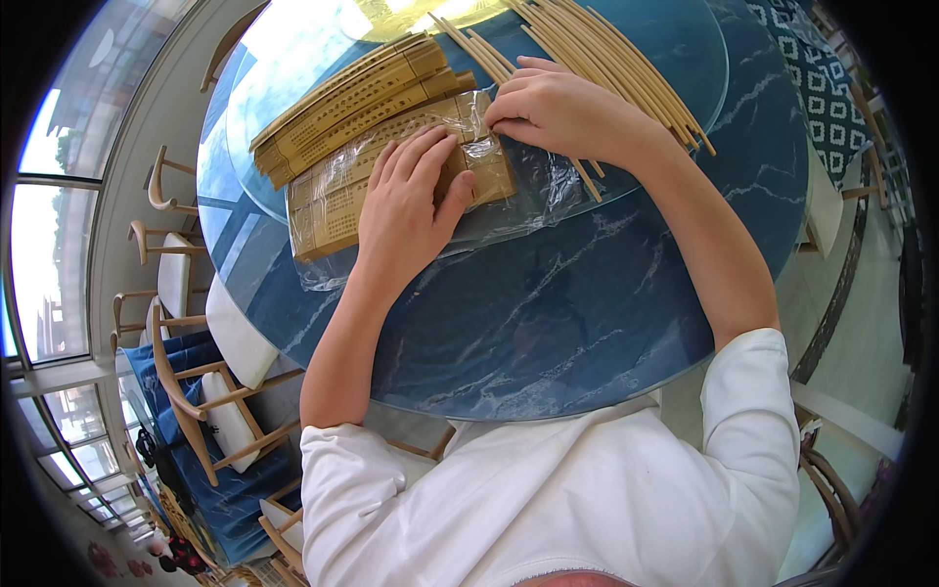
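Note:
A clear plastic bag (548, 191) with brown printed paper sleeves (328, 210) in it lies at the near edge of the glass turntable. My left hand (406, 201) rests on the bag, palm down, fingers stretched out and thumb apart. At the bag's right part, my right hand (567, 112) has its fingers curled in a pinch on the plastic. Behind the bag, more brown paper sleeves (352, 103) lie stacked and overlapping. Wooden chopsticks (626, 68) are spread beyond my right hand, and a few run beneath it, their ends showing below the wrist.
Under the glass turntable (709, 59) is a round dark blue marbled table (567, 323). Something yellow (421, 18) sits at the far edge. Wooden chairs (220, 411) and another blue-covered table (235, 509) stand to the left, a patterned cloth (817, 98) to the right.

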The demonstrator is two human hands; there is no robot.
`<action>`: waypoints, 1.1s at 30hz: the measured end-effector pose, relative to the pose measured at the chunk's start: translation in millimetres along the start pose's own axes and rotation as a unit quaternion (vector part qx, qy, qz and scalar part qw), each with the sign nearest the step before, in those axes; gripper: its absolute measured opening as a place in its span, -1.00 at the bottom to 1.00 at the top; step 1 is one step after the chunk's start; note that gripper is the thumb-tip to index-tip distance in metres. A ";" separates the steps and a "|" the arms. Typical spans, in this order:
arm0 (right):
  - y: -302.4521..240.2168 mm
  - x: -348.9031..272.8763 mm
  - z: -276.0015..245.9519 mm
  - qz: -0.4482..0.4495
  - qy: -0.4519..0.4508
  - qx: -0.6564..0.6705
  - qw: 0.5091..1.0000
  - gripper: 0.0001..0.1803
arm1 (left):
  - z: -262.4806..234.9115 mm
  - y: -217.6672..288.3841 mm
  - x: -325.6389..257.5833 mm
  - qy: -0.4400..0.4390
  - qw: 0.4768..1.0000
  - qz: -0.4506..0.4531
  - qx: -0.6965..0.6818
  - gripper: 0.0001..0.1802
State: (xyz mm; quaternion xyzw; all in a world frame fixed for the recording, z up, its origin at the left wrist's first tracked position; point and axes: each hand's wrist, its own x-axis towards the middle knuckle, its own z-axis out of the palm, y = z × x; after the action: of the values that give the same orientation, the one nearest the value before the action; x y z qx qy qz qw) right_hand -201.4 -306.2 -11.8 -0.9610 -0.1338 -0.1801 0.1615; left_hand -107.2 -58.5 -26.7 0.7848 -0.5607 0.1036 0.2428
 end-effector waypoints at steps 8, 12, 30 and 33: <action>1.2 0.9 3.4 -0.026 0.051 -0.031 0.998 -0.83 | 0.2 -0.1 0.7 0.005 1.000 0.012 0.007 -0.52; 3.5 1.1 -5.3 -0.009 0.102 -0.033 0.994 -0.87 | -0.4 0.9 -0.5 0.007 1.000 0.009 0.007 -0.52; -15.0 -15.6 -121.7 0.120 0.344 0.174 0.915 -0.90 | 5.2 51.4 83.8 -0.001 0.985 -0.053 -0.165 -0.43; -29.6 -22.5 -139.2 0.097 0.404 0.174 0.893 -0.93 | -2.4 60.5 93.6 0.066 0.980 -0.033 -0.183 -0.52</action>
State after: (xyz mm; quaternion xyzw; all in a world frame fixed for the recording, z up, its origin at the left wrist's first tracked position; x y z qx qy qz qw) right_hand -273.2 -333.5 110.1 -0.7703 0.0073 -0.5100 0.3827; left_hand -130.5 -150.3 32.2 0.7363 -0.5268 0.0426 0.4225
